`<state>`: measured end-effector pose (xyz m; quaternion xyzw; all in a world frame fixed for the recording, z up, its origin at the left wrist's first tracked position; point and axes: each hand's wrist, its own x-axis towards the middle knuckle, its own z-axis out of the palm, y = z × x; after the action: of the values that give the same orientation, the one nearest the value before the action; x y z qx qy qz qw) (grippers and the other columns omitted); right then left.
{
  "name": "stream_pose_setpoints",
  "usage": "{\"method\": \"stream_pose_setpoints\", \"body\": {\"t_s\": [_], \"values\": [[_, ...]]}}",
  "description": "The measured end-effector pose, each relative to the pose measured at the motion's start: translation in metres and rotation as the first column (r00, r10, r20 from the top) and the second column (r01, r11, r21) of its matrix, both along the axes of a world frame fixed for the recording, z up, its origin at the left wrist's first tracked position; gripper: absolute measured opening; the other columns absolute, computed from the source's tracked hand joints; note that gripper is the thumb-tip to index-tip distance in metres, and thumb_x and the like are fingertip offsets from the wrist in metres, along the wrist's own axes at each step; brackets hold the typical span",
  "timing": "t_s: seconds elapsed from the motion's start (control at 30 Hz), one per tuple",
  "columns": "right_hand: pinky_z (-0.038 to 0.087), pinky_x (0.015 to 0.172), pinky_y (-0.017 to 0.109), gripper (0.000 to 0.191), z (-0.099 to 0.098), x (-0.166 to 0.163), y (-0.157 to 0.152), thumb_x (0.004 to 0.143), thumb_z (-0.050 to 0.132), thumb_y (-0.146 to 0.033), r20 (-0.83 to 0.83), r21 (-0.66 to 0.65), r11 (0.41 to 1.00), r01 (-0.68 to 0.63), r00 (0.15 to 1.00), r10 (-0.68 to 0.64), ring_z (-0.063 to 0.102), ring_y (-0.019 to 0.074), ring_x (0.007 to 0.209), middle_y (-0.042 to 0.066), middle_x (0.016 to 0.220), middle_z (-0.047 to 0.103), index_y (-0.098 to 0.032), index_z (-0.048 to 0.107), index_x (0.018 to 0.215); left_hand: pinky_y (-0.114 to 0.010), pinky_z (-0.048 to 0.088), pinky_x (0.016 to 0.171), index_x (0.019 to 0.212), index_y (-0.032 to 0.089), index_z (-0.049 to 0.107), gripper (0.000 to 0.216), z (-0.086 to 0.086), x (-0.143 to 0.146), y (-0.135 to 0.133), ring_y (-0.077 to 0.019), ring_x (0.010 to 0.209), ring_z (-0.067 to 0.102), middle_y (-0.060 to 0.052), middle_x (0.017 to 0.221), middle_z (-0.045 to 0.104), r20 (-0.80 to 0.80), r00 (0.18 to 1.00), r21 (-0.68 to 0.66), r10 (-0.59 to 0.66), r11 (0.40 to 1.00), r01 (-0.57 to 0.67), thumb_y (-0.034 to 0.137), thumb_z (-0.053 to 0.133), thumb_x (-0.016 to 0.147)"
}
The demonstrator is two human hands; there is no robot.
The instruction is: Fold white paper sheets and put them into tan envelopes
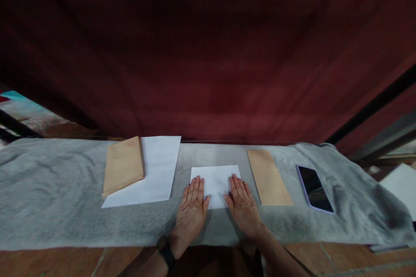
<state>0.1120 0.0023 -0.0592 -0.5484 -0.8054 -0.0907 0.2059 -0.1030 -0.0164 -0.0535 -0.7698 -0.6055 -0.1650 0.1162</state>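
A white sheet of paper [218, 181], smaller than the one at the left, lies flat in front of me. My left hand [192, 205] rests palm down on its left side, fingers stretched out. On its right side my right hand [242, 205] also lies flat, with the fingers pointing away from me. Both thumbs point inward over the paper, apart from each other. Neither hand grips anything. Just right of my right hand lies a brown envelope [269, 178]. Part of the white sheet is hidden under my hands.
Grey cloth [65, 181] covers the long surface. At the left, a stack of brown envelopes [125, 162] sits on larger white paper [160, 169]. A phone [314, 189] lies at the right. Behind stands a dark red curtain [208, 73]; tiled floor [48, 262] shows in front.
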Motion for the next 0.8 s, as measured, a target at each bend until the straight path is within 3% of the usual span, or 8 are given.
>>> {"method": "stream_pose_setpoints", "body": {"t_s": [0.23, 0.37, 0.57, 0.8], "values": [[0.032, 0.119, 0.046, 0.068, -0.005, 0.013, -0.001, 0.106, 0.036, -0.045, 0.006, 0.014, 0.999, 0.035, 0.999, -0.035, 0.043, 0.0279, 0.143, 0.015, 0.159, 0.039, -0.013, 0.014, 0.161, -0.046, 0.036, 0.118, 0.158, 0.009, 0.026, 0.061, -0.013, -0.019, -0.001, -0.0267, 0.146, 0.039, -0.017, 0.158, 0.04, 0.023, 0.999, 0.077, 0.046, 0.996, -0.048, 0.038, 0.031, 0.104], [0.033, 0.118, 0.048, 0.066, -0.004, 0.013, 0.001, 0.107, 0.034, -0.043, -0.021, 0.059, 0.997, 0.057, 0.998, -0.056, 0.043, 0.0288, 0.143, 0.018, 0.155, 0.044, -0.011, 0.017, 0.161, -0.052, 0.035, 0.118, 0.157, 0.007, 0.027, 0.063, -0.01, -0.019, 0.004, -0.0306, 0.146, 0.04, -0.02, 0.155, 0.043, 0.044, 0.995, 0.084, 0.089, 0.992, -0.093, 0.039, 0.032, 0.103], [0.034, 0.119, 0.05, 0.057, 0.007, -0.009, 0.023, 0.107, 0.029, -0.038, -0.061, -0.04, 0.998, 0.053, 0.997, -0.056, 0.038, 0.0277, 0.147, 0.017, 0.157, 0.041, -0.008, 0.035, 0.155, -0.049, 0.033, 0.121, 0.154, 0.006, 0.034, 0.059, 0.007, 0.013, 0.029, -0.0277, 0.149, 0.033, -0.018, 0.158, 0.039, 0.067, 0.997, -0.027, 0.043, 0.999, -0.041, 0.034, 0.032, 0.102], [0.03, 0.122, 0.042, 0.052, 0.006, -0.042, 0.043, 0.108, 0.024, -0.034, -0.114, -0.179, 0.983, -0.032, 0.993, 0.011, 0.038, 0.0209, 0.147, 0.011, 0.156, 0.045, -0.012, 0.046, 0.149, -0.049, 0.032, 0.121, 0.154, 0.009, 0.035, 0.057, 0.002, 0.041, 0.05, -0.0259, 0.15, 0.03, -0.015, 0.16, 0.037, 0.046, 0.998, -0.212, -0.032, 0.976, 0.042, 0.02, 0.029, 0.099]]}}
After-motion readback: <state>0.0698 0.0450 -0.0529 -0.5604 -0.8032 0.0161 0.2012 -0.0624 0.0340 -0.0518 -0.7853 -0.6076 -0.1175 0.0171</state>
